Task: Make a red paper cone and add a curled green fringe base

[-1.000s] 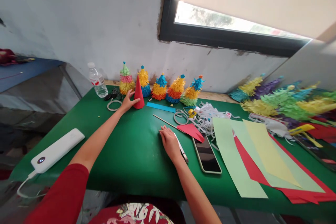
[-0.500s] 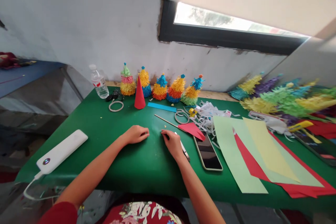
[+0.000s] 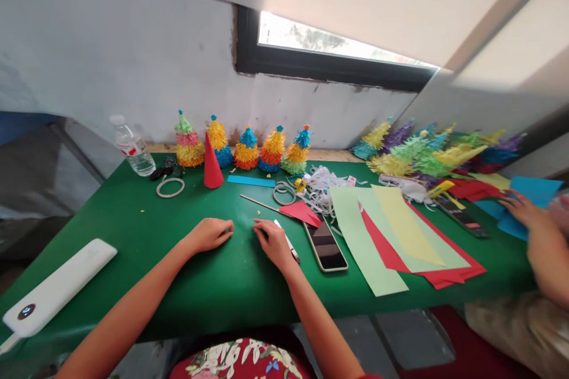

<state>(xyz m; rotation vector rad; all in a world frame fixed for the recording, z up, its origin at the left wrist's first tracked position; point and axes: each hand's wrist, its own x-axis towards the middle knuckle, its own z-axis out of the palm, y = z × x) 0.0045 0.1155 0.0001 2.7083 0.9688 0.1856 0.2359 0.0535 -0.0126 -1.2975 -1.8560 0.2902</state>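
My left hand (image 3: 210, 234) rests on the green table (image 3: 217, 284), its fingers curled together with nothing visible in them. To its right lies my right hand (image 3: 270, 240), palm down, fingers bent and slightly apart, holding nothing. A white and dark slim tool (image 3: 288, 241) lies against its outer side, partly covered. Beyond the hands are a thin stick (image 3: 258, 203), a folded red paper piece (image 3: 300, 212), a blue paper strip (image 3: 251, 181) and a smooth red paper cone (image 3: 213, 164) standing upright. The red piece overlaps a phone (image 3: 326, 247).
Fringed paper cones (image 3: 247, 151) line the wall beside a water bottle (image 3: 137, 151). A white power bank (image 3: 60, 285) sits left. White strips (image 3: 326, 189) and green paper sheets (image 3: 362, 249) lie right. At far right, another person's hand (image 3: 524, 208) is over blue paper (image 3: 536, 192).
The view has turned right, shifting the table's things leftward. Another person's arm and blue paper now show at right. My right hand's fingers look a little more spread; my left hand stays curled.
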